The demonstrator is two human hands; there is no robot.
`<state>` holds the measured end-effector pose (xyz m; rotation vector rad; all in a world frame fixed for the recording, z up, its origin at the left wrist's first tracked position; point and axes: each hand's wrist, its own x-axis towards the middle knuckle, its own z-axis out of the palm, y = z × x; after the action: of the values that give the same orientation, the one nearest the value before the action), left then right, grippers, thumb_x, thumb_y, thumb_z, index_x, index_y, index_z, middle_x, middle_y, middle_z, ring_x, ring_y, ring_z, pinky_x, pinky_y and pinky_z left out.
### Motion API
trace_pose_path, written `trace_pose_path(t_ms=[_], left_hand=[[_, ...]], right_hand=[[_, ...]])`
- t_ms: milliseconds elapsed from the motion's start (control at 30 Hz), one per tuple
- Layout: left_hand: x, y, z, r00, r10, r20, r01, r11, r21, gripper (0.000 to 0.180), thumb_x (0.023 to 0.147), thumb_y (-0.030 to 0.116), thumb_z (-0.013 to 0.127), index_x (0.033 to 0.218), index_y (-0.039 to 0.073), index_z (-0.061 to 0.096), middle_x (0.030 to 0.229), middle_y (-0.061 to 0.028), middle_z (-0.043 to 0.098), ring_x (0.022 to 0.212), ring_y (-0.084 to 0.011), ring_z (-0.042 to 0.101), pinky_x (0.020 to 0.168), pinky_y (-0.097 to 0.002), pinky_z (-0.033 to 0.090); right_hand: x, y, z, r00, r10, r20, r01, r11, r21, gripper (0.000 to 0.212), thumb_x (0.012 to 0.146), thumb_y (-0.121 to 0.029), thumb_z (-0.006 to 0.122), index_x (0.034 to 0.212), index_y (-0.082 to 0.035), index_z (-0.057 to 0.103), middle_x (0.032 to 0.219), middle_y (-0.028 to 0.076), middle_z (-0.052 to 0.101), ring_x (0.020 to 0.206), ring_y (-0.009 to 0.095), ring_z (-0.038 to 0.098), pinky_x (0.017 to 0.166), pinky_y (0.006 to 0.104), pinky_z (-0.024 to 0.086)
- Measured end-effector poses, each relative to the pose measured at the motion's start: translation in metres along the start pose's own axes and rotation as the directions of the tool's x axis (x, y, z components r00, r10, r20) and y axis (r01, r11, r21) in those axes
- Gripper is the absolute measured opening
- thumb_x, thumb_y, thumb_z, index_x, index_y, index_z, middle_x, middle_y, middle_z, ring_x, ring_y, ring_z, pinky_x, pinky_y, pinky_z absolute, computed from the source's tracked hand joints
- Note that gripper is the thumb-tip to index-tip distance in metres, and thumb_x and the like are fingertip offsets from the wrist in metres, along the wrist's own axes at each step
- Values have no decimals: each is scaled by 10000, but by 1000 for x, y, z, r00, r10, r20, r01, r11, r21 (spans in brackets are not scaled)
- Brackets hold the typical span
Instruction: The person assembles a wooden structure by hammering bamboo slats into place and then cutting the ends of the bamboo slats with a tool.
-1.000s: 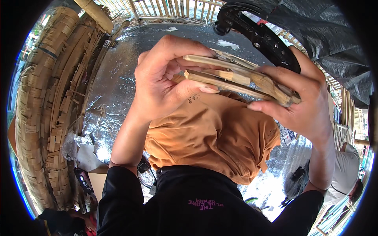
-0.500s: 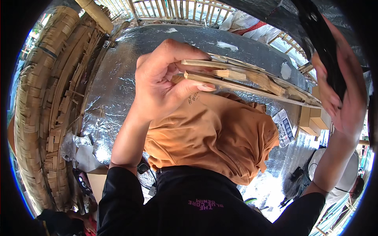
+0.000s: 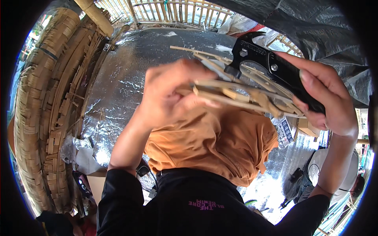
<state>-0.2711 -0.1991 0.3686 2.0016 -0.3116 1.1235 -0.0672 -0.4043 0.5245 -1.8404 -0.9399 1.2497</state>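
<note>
A: left hand [image 3: 173, 98]; fingers closed on the near-left end of the bamboo strip frame [image 3: 240, 92], raised at chest height, apart from the silver foil sheet [image 3: 118, 78] below.

B: right hand [image 3: 325, 100]?

A: fingers wrapped round a black plier-like tool [image 3: 271, 70]; its head lies against the frame's far side; left grip probably steadies the strips for it.

B: surroundings?

A: woven bamboo mats [image 3: 43, 118] far left; orange shirt [image 3: 220, 149] just under the frame.
</note>
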Motion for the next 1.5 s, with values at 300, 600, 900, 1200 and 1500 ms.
trace_pose_path(t_ms=[300,600,900,1200,1500], left_hand=[[1,-7,-5,998,-40,-38,38,998,-56,382,818,195,826,1055,-41,640,906,-111,729,887,-196,755,719,-290,605],[1,-3,2,997,-54,-57,50,996,-68,396,810,200,823,1093,-26,663,933,-112,740,873,-196,757,711,-291,599],[1,-5,7,998,32,-60,-29,998,60,400,749,267,866,1027,33,699,877,-75,738,765,-170,736,647,-283,588],[4,-9,6,999,41,-29,-41,999,13,365,803,274,821,1039,18,710,907,-83,741,797,-204,747,630,-296,591],[-6,-9,9,993,22,116,-31,997,77,413,857,85,789,1144,-110,564,1028,-214,712,838,-210,747,722,-305,613]], right_hand=[[3,1,-5,999,8,-31,-8,1000,1,493,1086,-317,421,1538,-120,393,684,-15,527,362,-21,274,300,155,192],[1,-8,-24,996,-31,83,40,993,-110,503,1088,-330,415,1517,-68,408,663,-40,471,381,-31,331,308,156,241],[3,-9,-16,1000,-1,28,5,989,-149,493,1075,-316,450,1506,-79,428,733,-11,572,380,18,421,333,142,286],[-8,-19,-16,999,35,-40,-41,986,-162,509,1083,-287,408,1547,-85,354,770,6,529,399,-23,381,323,128,257],[1,-11,-11,994,-56,95,79,964,-256,555,1078,-349,386,1540,-41,362,562,-50,476,346,-12,381,294,158,283]])
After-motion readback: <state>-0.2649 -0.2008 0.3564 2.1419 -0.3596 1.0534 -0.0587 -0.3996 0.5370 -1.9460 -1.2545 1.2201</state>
